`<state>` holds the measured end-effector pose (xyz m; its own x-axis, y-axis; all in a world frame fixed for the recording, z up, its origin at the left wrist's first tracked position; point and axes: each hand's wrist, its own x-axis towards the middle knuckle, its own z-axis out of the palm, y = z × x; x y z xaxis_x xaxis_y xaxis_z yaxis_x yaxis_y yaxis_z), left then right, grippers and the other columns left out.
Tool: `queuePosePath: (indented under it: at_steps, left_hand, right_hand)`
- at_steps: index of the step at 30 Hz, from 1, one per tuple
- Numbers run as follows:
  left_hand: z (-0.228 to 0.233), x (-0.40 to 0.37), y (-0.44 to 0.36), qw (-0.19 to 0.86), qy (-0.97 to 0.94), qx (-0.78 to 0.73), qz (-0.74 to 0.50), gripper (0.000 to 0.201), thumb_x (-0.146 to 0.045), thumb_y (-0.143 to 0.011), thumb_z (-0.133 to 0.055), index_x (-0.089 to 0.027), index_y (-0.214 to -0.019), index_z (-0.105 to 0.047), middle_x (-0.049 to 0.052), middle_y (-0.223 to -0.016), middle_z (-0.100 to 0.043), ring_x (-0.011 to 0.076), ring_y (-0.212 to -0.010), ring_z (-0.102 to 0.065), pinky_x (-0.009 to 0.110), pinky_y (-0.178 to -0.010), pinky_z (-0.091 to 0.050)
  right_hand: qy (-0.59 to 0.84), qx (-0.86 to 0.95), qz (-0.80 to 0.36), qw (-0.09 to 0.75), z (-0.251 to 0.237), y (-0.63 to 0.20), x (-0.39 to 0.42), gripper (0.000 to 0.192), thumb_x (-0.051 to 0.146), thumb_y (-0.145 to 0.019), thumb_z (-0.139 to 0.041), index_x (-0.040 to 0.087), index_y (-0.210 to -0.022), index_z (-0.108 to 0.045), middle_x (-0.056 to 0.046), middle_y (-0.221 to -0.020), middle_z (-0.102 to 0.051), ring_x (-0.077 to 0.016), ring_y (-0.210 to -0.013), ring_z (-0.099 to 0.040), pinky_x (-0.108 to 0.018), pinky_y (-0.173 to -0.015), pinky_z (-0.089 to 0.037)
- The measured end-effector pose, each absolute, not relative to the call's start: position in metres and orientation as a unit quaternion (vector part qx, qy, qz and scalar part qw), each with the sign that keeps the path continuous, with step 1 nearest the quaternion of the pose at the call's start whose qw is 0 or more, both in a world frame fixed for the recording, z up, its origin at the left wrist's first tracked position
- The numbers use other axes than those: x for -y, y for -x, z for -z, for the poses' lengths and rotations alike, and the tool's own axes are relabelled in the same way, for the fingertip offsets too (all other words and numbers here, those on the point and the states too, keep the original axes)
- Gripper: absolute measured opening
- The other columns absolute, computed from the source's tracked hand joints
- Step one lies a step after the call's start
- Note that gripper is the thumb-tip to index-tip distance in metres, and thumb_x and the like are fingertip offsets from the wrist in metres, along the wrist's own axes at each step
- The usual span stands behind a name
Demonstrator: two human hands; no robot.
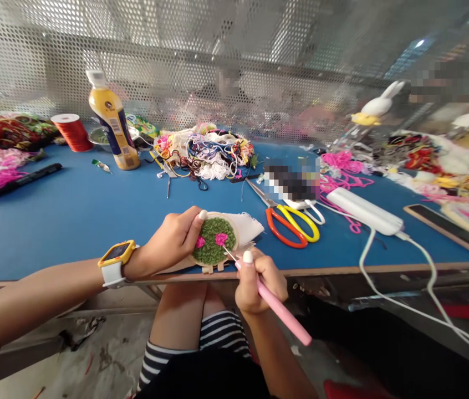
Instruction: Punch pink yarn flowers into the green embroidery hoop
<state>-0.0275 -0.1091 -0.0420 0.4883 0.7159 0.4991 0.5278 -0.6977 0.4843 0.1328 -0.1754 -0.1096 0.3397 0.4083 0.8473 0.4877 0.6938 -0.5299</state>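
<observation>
My left hand [172, 239] grips the small embroidery hoop [214, 241] at the near edge of the blue desk [72, 216], fingers curled around its rim at about nine o'clock and my thumb lying across the top. The hoop is filled with looped green yarn and carries two pink tufts near its middle. My right hand [257, 280] is closed around a pink punch needle [274, 305], held like a pen, its thin metal tip touching the green field just below the right-hand tuft, at roughly five o'clock on the hoop. White backing cloth [248, 224] sticks out from under the hoop toward two o'clock. Just beyond it, at about three o'clock, lie scissors with orange and yellow handles [295, 224], and farther right a white power bank [365, 210] with its cable trailing off the desk edge. At twelve o'clock sits a tangled heap of yarn scraps [207, 152]; at eleven o'clock stand a yellow drink bottle [113, 124] and a red thread spool [72, 132]. A black marker [30, 177], I think, lies at ten o'clock, though it is blurred. A yellow-rimmed watch [116, 263] sits on my left wrist.
</observation>
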Motion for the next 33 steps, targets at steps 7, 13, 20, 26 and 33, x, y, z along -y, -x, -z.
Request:
queuePosePath:
  at_steps: [7,13,20,26,33]
  left_hand:
    - [0.044,0.107,0.027,0.159,-0.848,-0.371,-0.343,0.034,-0.033,-0.101,-0.031,-0.021,-0.07,-0.038,-0.007,-0.055,-0.038,0.0086,-0.047,-0.034,0.022,-0.049,-0.027]
    - [0.044,0.107,0.027,0.164,-0.847,-0.375,-0.338,0.032,-0.03,-0.101,-0.032,-0.021,-0.071,-0.038,-0.008,-0.055,-0.035,0.008,-0.046,-0.033,0.021,-0.048,-0.027]
    - [0.041,0.108,0.028,0.151,-0.856,-0.356,-0.343,0.031,-0.026,-0.101,-0.033,-0.02,-0.071,-0.038,-0.008,-0.055,-0.035,0.0068,-0.046,-0.033,0.019,-0.046,-0.028]
    - [0.037,0.115,0.027,0.126,-0.864,-0.339,-0.35,0.024,-0.019,-0.099,-0.034,-0.018,-0.08,-0.049,-0.006,-0.056,-0.043,0.0064,-0.045,-0.038,0.018,-0.045,-0.03]
    - [0.035,0.12,0.028,0.106,-0.869,-0.338,-0.345,0.024,-0.024,-0.099,-0.034,-0.018,-0.083,-0.05,-0.005,-0.056,-0.046,0.0078,-0.045,-0.039,0.02,-0.046,-0.03]
  right_hand:
    - [0.414,0.561,0.031,0.716,0.112,-0.132,0.174,0.03,0.013,-0.09,-0.053,0.022,-0.064,-0.042,0.004,-0.052,-0.048,-0.0117,-0.047,-0.05,-0.026,-0.047,-0.04]
    - [0.4,0.584,0.022,0.706,0.107,-0.134,0.174,0.027,0.009,-0.088,-0.054,0.022,-0.067,-0.045,0.004,-0.055,-0.051,-0.0116,-0.049,-0.051,-0.026,-0.049,-0.043]
    - [0.424,0.685,-0.082,0.587,0.082,-0.155,0.191,0.022,0.001,-0.081,-0.064,0.018,-0.091,-0.056,-0.004,-0.084,-0.062,-0.0142,-0.076,-0.06,-0.028,-0.065,-0.05]
    - [0.379,0.785,-0.082,0.482,0.067,-0.168,0.185,0.023,-0.002,-0.083,-0.061,0.018,-0.085,-0.051,-0.003,-0.08,-0.056,-0.0144,-0.077,-0.052,-0.03,-0.069,-0.047]
    - [0.339,0.832,-0.006,0.439,0.068,-0.168,0.162,0.015,0.006,-0.088,-0.059,0.018,-0.085,-0.052,-0.003,-0.075,-0.055,-0.016,-0.073,-0.05,-0.032,-0.066,-0.046]
